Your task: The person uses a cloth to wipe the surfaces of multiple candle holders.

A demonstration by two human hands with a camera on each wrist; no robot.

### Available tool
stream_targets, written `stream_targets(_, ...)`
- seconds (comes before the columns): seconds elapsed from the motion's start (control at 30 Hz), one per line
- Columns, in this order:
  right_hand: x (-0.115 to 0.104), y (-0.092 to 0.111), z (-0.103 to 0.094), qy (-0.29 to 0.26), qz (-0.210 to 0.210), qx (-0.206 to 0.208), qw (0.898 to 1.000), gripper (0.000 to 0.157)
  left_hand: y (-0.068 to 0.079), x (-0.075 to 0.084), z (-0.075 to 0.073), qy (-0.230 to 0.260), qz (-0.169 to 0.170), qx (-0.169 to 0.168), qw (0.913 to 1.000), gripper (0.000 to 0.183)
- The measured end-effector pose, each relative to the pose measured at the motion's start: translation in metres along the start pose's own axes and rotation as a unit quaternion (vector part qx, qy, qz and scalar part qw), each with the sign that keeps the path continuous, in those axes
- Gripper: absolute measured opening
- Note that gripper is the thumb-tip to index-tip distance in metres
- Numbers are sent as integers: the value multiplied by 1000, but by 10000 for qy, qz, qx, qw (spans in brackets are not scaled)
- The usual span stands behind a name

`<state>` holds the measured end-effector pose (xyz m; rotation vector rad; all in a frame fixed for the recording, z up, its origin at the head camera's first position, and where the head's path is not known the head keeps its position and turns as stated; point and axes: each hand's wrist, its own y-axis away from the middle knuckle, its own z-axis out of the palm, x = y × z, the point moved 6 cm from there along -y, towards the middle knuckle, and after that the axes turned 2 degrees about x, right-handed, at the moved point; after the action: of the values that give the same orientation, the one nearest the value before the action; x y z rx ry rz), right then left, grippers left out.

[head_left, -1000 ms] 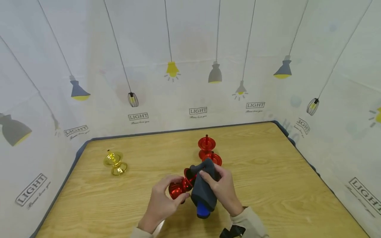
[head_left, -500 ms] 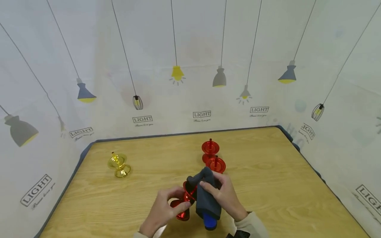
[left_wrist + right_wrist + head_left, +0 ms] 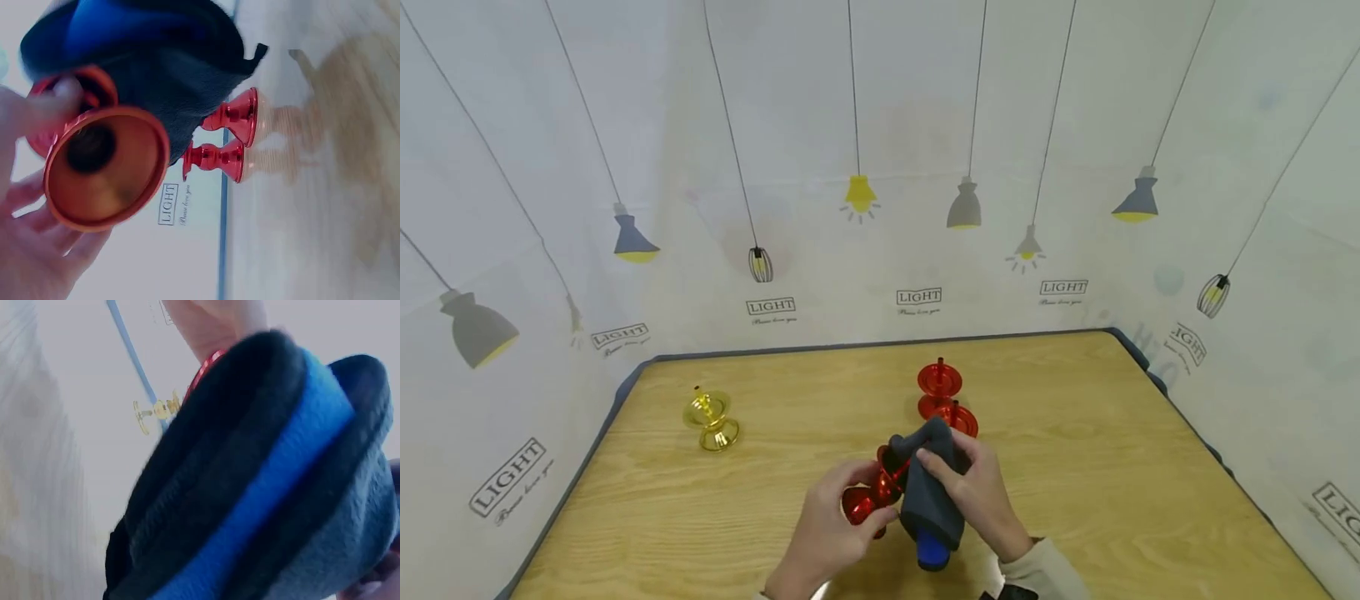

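Observation:
My left hand (image 3: 835, 521) grips a shiny red candle holder (image 3: 865, 504) by its base and stem, tilted off the table with its dish toward the right. In the left wrist view the hollow underside of that candle holder (image 3: 106, 169) faces the camera. My right hand (image 3: 981, 487) pinches a folded dark grey cloth (image 3: 928, 500) with a blue inner side, pressed against the dish of the candle holder. Part of the dish is hidden behind the cloth. Close up, the folded cloth (image 3: 250, 487) fills much of the right wrist view.
Two more red candle holders, a rear one (image 3: 939, 381) and a nearer one (image 3: 964, 419), stand just beyond my hands. A gold candle holder (image 3: 711, 421) stands at the left of the wooden table (image 3: 1075, 433). Printed white sheeting (image 3: 820, 258) surrounds the table on three sides.
Both hands keep their hold. The red candle holder dipped half a second ago and is now tilted up again; the cloth shifts slightly against its dish. The head view has drifted a little.

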<state>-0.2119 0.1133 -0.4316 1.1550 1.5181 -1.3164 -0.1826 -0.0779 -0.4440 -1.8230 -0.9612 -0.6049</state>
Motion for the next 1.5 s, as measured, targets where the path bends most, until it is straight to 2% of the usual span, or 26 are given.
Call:
stream_targets(0.1,-2,1,0,48,114,399,9991,23,-1,9,1,-536,537,551,9956,48)
stream_targets(0.17,-4,1,1,35,60,403,9992,24,-2,11,1,-681,585,678,9937,48)
stream_targets(0.23,-5,1,2,-17,-58,244,9997,24,-3,10,1,-569,420,597,9957,46)
stream_targets(0.33,-4,1,1,-164,-253,-154,9994,22,-3,4,1,123,-158,-12,9998,37)
stream_targets(0.4,-3,1,0,-306,-407,-424,9978,20,-3,0,3,769,-596,-579,9936,29)
stream_targets(0.47,-2,1,-1,-493,-514,-658,9953,20,-2,-2,5,1434,-937,-1146,9785,26)
stream_targets(0.53,-3,2,-2,-694,-606,-857,9921,19,-1,-3,7,2024,-1058,-1614,9601,27)
stream_targets(0.6,-3,3,-2,-826,-620,-964,9900,20,1,-3,8,2457,-1142,-1886,9439,29)
stream_targets(0.63,-3,3,-2,-845,-621,-968,9898,19,1,-3,9,2524,-1135,-1918,9416,29)
stream_targets(0.67,-4,4,-2,-829,-636,-936,9901,19,1,-3,9,2523,-1152,-1878,9422,29)
stream_targets(0.7,-4,4,-2,-796,-626,-867,9911,19,2,-4,10,2393,-1176,-1769,9474,30)
stream_targets(0.77,-4,3,-4,-641,-572,-563,9947,19,1,-3,10,1791,-1129,-1343,9681,31)
stream_targets(0.83,-4,3,-7,-428,-492,-79,9978,17,-2,1,9,848,-723,-790,9906,36)
stream_targets(0.9,-4,3,-10,-265,-322,406,9983,16,-5,8,10,-72,-239,-176,9995,43)
stream_targets(0.93,-3,3,-12,-190,-224,612,9977,15,-7,12,10,-486,69,144,9987,44)
stream_targets(1.0,-3,4,-13,-115,-49,907,9958,15,-8,19,10,-1130,575,628,9899,47)
stream_targets(1.1,-3,5,-12,-77,102,1038,9945,16,-6,23,12,-1591,809,946,9794,47)
stream_targets(1.17,-3,6,-11,-73,77,1024,9947,16,-5,23,13,-1739,814,938,9769,46)
stream_targets(1.23,-3,6,-11,-56,-6,931,9956,16,-4,22,12,-1673,682,829,9800,44)
stream_targets(1.3,-2,6,-10,-114,-53,683,9976,17,-4,18,12,-1108,361,463,9921,40)
stream_targets(1.37,0,5,-11,-224,-38,320,9992,18,-3,12,11,-436,-63,4,9990,34)
stream_targets(1.43,1,5,-11,-365,-6,-78,9993,21,-2,3,12,454,-584,-552,9957,28)
stream_targets(1.5,2,6,-11,-510,-9,-478,9976,22,0,-4,14,1258,-887,-1092,9820,25)
